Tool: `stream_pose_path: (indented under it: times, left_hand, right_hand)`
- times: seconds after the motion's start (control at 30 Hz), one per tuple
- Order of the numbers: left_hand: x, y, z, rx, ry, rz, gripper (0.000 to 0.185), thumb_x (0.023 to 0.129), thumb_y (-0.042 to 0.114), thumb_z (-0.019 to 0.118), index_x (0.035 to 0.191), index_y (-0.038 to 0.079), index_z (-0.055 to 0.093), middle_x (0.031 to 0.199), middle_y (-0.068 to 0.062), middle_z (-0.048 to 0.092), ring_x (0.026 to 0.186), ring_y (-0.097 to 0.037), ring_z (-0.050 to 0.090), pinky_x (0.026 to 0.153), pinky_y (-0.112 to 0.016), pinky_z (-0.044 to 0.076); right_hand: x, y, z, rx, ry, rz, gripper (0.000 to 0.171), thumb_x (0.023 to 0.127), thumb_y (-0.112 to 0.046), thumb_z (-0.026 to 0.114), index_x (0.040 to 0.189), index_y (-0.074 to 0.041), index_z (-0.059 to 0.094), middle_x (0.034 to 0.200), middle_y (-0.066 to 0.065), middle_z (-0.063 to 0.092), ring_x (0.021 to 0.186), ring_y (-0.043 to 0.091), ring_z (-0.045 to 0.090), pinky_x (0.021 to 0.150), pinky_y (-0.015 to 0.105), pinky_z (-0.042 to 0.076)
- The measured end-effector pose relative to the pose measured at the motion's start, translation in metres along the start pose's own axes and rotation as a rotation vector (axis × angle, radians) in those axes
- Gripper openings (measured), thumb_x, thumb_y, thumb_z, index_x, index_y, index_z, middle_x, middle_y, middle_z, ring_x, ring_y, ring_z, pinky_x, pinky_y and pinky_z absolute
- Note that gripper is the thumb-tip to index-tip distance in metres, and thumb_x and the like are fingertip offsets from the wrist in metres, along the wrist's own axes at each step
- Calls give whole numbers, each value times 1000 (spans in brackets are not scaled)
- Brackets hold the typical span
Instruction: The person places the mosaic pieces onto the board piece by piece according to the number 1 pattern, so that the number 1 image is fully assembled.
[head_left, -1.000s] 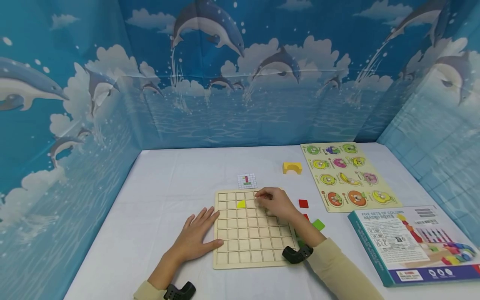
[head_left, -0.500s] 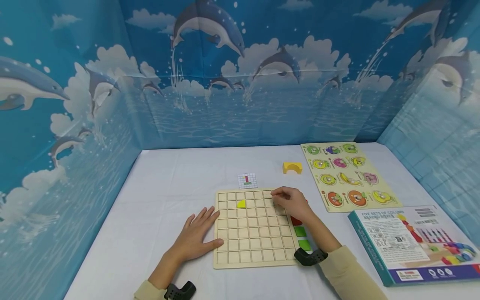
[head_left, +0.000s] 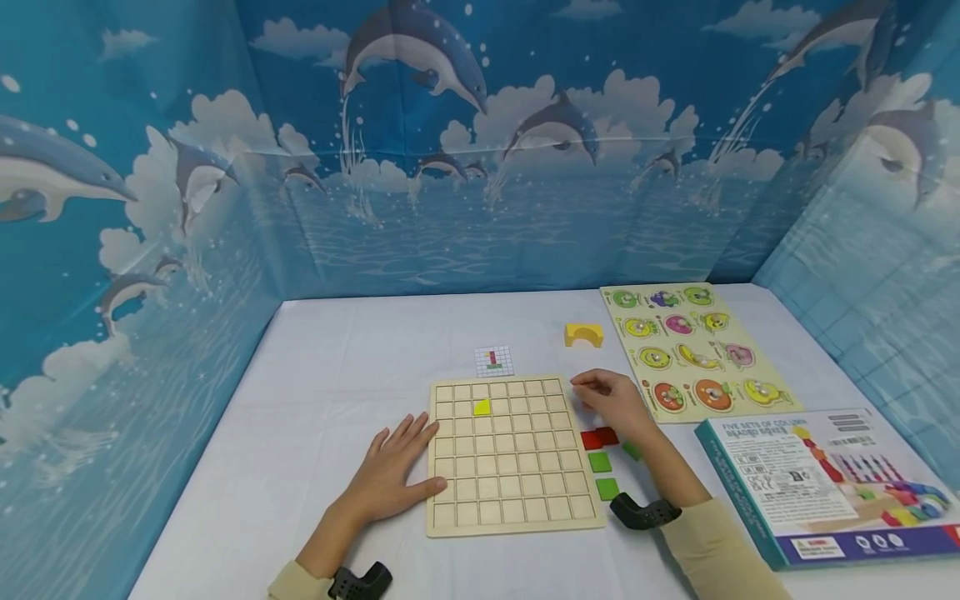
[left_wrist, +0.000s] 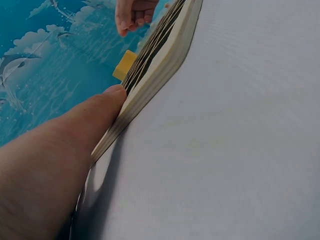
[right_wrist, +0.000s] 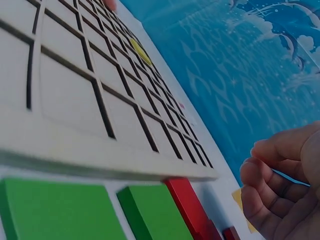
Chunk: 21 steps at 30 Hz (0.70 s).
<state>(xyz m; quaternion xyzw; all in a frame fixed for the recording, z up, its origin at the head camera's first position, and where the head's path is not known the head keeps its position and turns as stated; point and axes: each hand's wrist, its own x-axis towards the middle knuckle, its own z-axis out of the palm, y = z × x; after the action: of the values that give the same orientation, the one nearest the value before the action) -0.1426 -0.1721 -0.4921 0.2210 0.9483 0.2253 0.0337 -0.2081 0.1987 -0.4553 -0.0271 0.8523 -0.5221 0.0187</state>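
Observation:
A wooden grid board [head_left: 510, 467] lies in the middle of the white table, with one yellow piece [head_left: 482, 407] in a cell near its top left. My left hand [head_left: 401, 462] lies flat on the table, its fingers and thumb [left_wrist: 102, 105] against the board's left edge [left_wrist: 160, 60]. My right hand [head_left: 603, 396] hovers just right of the board's top corner, fingers [right_wrist: 272, 182] loosely curled, and I see nothing in it. Below it lie a red tile [head_left: 600, 437] and two green tiles [head_left: 598, 461] [head_left: 607, 488]; another green tile [head_left: 632, 451] peeks out beside my forearm.
A small pattern card [head_left: 494, 361] lies behind the board. A yellow arch block [head_left: 583, 334] and a fruit peg puzzle [head_left: 697, 354] are at the back right. A toy box [head_left: 825, 487] lies at the front right. Blue dolphin backdrop walls enclose the table.
My right hand has moved rightward off the top of the board to the table beside it, uncovering the red and green tiles. The left hand and the board have stayed put.

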Motion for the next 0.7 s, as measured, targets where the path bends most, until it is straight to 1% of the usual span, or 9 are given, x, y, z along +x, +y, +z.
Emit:
stream_pose_path:
  times: [0.13, 0.2, 0.3, 0.43, 0.57, 0.7]
  left_hand:
    - [0, 0, 0, -2, 2, 2, 87, 87, 66, 55, 155, 17, 30, 160, -4, 22, 148, -24, 14, 114, -55, 8]
    - [-1, 1, 0, -3, 3, 2, 87, 87, 66, 55, 155, 17, 31, 160, -4, 22, 148, -24, 14, 114, -55, 8]
    - [-1, 1, 0, -5, 3, 2, 87, 87, 66, 55, 155, 17, 31, 160, -4, 22, 148, -24, 14, 114, -55, 8]
    - [-1, 1, -1, -11, 1, 0, 87, 87, 65, 56, 155, 17, 31, 160, -4, 22, 148, -25, 14, 114, -55, 8]
    - [-1, 2, -1, -9, 1, 2, 87, 87, 65, 56, 155, 16, 31, 160, -4, 22, 148, -25, 15, 114, -55, 8]
    - [-1, 1, -1, -9, 1, 1, 87, 87, 65, 56, 155, 16, 31, 160, -4, 22, 148, -25, 14, 114, -55, 8]
  right_hand:
    - [0, 6, -7, -87, 36, -18, 22, 98, -17, 61, 110, 1, 68, 93, 12, 66, 77, 22, 60, 66, 28, 51]
    - [0, 10, -9, -160, 63, -33, 21, 97, -16, 62, 109, 0, 68, 89, 10, 66, 76, 21, 58, 64, 29, 50]
    - [-1, 13, -13, -243, 80, -36, 19, 96, -14, 62, 107, 0, 69, 90, 7, 65, 78, 21, 59, 66, 29, 49]
    - [-4, 17, -19, -298, 64, -15, 20, 95, -16, 64, 109, -1, 69, 94, 8, 65, 84, 23, 58, 71, 31, 49]
    - [-7, 19, -25, -346, 57, -22, 20, 93, -14, 66, 109, -2, 69, 98, 10, 64, 88, 24, 55, 73, 32, 47]
    - [-8, 21, -27, -392, 35, -44, 22, 89, -11, 71, 108, -1, 71, 99, 11, 63, 88, 25, 53, 73, 35, 45]
